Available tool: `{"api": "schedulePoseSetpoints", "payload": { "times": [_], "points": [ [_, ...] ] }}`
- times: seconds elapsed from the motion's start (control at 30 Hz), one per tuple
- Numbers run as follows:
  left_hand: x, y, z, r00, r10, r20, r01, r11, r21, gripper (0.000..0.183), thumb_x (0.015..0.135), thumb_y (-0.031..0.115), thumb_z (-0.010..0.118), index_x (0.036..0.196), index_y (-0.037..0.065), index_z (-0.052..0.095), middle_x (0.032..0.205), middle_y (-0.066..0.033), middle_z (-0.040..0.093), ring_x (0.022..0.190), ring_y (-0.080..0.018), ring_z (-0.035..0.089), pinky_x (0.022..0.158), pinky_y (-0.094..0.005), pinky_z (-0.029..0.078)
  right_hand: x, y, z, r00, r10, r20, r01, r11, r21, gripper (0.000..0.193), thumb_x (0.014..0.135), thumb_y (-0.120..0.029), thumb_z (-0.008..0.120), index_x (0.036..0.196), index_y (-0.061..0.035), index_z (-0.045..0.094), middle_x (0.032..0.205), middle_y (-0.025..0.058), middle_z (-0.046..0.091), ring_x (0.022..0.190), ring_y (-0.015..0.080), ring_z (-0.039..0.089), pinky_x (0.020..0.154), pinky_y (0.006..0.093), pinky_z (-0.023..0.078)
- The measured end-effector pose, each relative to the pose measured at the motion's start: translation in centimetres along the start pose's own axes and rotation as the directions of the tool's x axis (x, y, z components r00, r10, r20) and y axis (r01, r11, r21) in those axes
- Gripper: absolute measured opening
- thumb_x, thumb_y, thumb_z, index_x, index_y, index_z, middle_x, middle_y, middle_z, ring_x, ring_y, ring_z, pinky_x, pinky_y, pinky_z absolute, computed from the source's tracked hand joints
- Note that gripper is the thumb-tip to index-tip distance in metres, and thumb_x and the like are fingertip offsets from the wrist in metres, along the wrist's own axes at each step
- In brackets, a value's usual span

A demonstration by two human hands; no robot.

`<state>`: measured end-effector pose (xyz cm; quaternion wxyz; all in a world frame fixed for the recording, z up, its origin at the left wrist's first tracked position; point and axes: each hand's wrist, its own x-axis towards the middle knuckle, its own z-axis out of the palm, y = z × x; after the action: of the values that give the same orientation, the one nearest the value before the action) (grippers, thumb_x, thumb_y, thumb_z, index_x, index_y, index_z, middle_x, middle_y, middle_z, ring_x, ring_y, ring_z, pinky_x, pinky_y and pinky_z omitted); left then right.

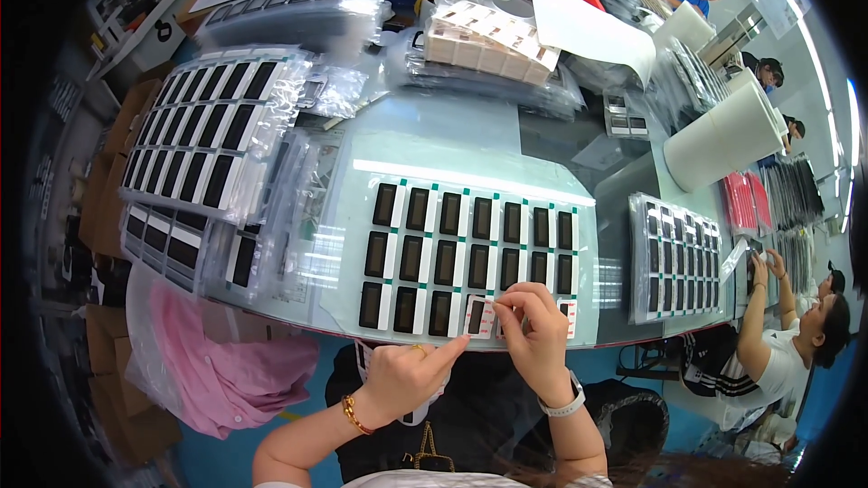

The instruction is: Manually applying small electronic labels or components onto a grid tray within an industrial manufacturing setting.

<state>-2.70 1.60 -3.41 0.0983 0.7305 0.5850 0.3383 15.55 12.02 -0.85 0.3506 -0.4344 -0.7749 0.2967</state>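
A sheet of small dark rectangular panels with white strips and green tabs lies flat on the table before me, set in rows. In its near row, one panel carries a white frame with red marks. My left hand has its index finger stretched to the lower edge of that panel, the other fingers curled. Pinched at the same panel's upper right is my right hand; whatever lies between thumb and finger is too small to make out. It covers part of the near row. Another red-marked panel shows right of it.
Stacked panel sheets stand at the left and right. Behind are a beige tray stack and a white roll. A pink garment hangs at the near left. A co-worker sits at the right.
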Motion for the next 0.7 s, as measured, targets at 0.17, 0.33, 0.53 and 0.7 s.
{"api": "schedulePoseSetpoints", "payload": {
  "times": [0.17, 0.33, 0.53, 0.7],
  "points": [
    [0.8, 1.1, -1.4, 0.995, -0.079, 0.062, 0.075, 0.995, 0.063, 0.031, 0.09, 0.019, 0.075, 0.121, 0.015, 0.076, 0.064, -0.0008, 0.05, 0.047, -0.0178, 0.054, 0.043, -0.0326, 0.04, 0.2, -0.3, 0.3, 1.0, 0.002, 0.008, -0.002, 0.999, -0.053, 0.007, 0.09, 0.002, 0.073, 0.092, 0.0002, 0.067, 0.095, 0.0084, 0.066, 0.065, 0.0132, 0.059, 0.056, 0.026, 0.047],
    [1.5, 1.0, -1.1, 0.996, -0.069, 0.059, 0.066, 0.996, 0.066, 0.03, 0.091, 0.021, 0.075, 0.12, 0.012, 0.076, 0.065, -0.0006, 0.052, 0.048, -0.0173, 0.055, 0.043, -0.0325, 0.042, 0.4, -0.2, 0.3, 0.999, -0.04, 0.014, 0.041, 0.992, -0.121, 0.008, 0.089, 0.001, 0.074, 0.092, 0.0002, 0.067, 0.095, 0.0093, 0.066, 0.067, 0.0169, 0.061, 0.059, 0.0274, 0.049],
    [2.2, 1.1, -1.0, 0.993, -0.032, 0.114, 0.015, 0.988, 0.151, 0.033, 0.092, 0.022, 0.073, 0.122, 0.008, 0.074, 0.059, -0.0002, 0.054, 0.045, -0.0155, 0.057, 0.042, -0.0307, 0.043, 0.6, 0.3, 0.2, 0.992, -0.12, 0.022, 0.122, 0.966, -0.226, 0.011, 0.088, 0.0, 0.073, 0.098, -0.0013, 0.069, 0.097, 0.0096, 0.065, 0.079, 0.0228, 0.064, 0.065, 0.0314, 0.051],
    [1.9, 0.9, -0.7, 0.988, 0.011, 0.152, -0.044, 0.975, 0.216, 0.035, 0.092, 0.019, 0.069, 0.124, 0.005, 0.072, 0.056, 0.0002, 0.054, 0.043, -0.0148, 0.058, 0.04, -0.0294, 0.044, 0.8, -0.4, -0.8, 0.994, -0.093, 0.066, 0.113, 0.88, -0.461, 0.03, 0.085, -0.001, 0.072, 0.114, -0.0065, 0.073, 0.102, 0.0084, 0.066, 0.095, 0.0253, 0.063, 0.076, 0.0358, 0.05]
  ]
}}
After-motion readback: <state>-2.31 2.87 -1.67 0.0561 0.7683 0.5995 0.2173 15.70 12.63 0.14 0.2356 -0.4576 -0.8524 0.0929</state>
